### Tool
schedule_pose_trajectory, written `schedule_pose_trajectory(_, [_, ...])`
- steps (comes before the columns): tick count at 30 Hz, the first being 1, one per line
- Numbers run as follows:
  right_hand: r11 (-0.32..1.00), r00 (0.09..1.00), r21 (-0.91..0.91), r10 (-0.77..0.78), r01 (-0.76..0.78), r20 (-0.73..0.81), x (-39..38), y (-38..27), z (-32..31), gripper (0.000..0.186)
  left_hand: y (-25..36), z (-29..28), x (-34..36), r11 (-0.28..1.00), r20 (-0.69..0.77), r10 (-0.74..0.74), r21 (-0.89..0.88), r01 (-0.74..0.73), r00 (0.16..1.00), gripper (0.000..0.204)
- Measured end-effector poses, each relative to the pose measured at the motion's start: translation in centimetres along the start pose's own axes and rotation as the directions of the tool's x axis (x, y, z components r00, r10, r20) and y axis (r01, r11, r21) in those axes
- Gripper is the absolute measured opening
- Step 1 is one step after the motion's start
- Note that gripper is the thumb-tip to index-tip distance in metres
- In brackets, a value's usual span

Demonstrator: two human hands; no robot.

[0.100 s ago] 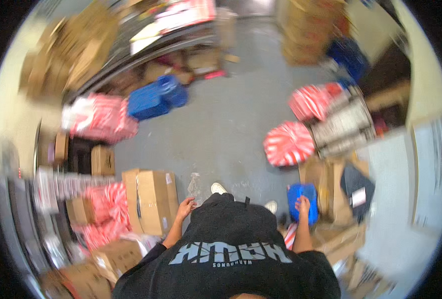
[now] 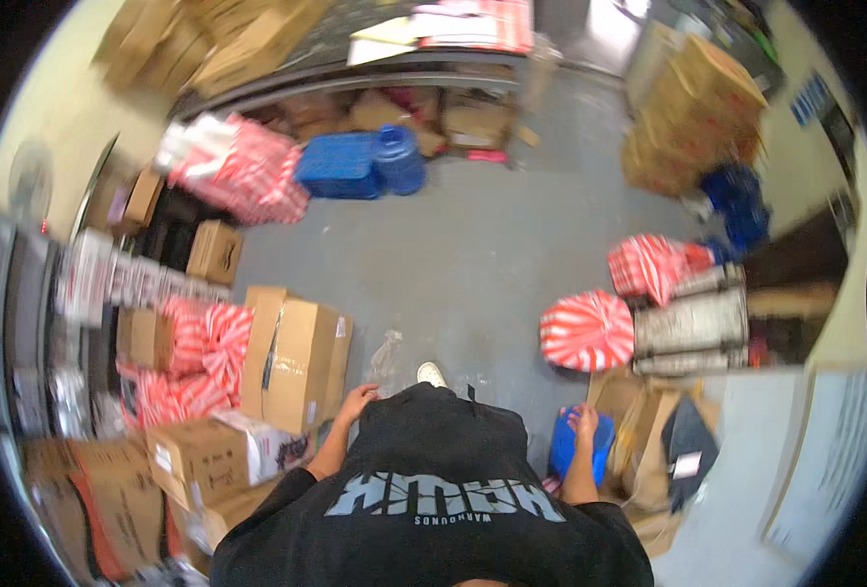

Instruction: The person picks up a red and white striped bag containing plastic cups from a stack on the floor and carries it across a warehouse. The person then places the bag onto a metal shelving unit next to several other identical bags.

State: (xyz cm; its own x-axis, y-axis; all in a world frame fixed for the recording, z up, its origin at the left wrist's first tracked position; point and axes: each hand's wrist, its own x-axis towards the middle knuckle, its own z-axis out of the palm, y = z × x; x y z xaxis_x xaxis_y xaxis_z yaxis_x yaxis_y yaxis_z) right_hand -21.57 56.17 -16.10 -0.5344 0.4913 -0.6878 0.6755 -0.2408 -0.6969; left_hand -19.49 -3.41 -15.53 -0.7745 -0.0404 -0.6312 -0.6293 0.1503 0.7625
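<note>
My left hand point(image 2: 357, 401) hangs beside my hip, fingers loosely stretched, holding nothing. Closest to it is a large taped cardboard box point(image 2: 301, 362) on the left; a gap separates them. On the other side my right hand point(image 2: 582, 421) hangs in front of a blue object point(image 2: 590, 458), its kind unclear. The fingers look slightly bent and apart, with nothing visible in them. Whether that hand touches the blue object is hard to tell. One pale shoe point(image 2: 431, 374) shows below my black shirt.
Red-and-white striped bags point(image 2: 588, 331) lie on the right by flattened cardboard point(image 2: 648, 430). Further striped bags point(image 2: 199, 352) and brown boxes point(image 2: 199, 460) crowd the left. A blue crate point(image 2: 340, 166) and a water jug point(image 2: 399, 161) stand before the far table point(image 2: 375, 76). Grey floor point(image 2: 433, 264) lies between.
The view has swung round, so the far table and blue crate appear further right. Things at both sides sit lower or shifted. My right shoe has gone out of sight. Both hands still hang low.
</note>
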Motion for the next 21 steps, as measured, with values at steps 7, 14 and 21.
schedule_pose_trajectory(7, [0.921,0.880,-0.369,0.068,0.126,0.471,-1.9,-6.2,26.8,0.044,-4.8,-12.9,-0.8,0.962,-0.331,-0.272,-0.104,0.251,0.904,0.030])
schedule_pose_trajectory(14, [0.786,0.758,-0.548,0.164,0.286,0.631,-4.5,-12.1,39.5,0.041,-4.0,-16.0,6.5,0.926,-0.274,-0.285,-0.326,0.190,0.919,0.029])
schedule_pose_trajectory(21, [0.721,0.832,-0.679,0.290,0.135,0.473,2.6,-15.9,42.8,0.027,4.3,-20.7,16.4,0.925,-0.241,-0.283,-0.323,0.199,0.928,0.034])
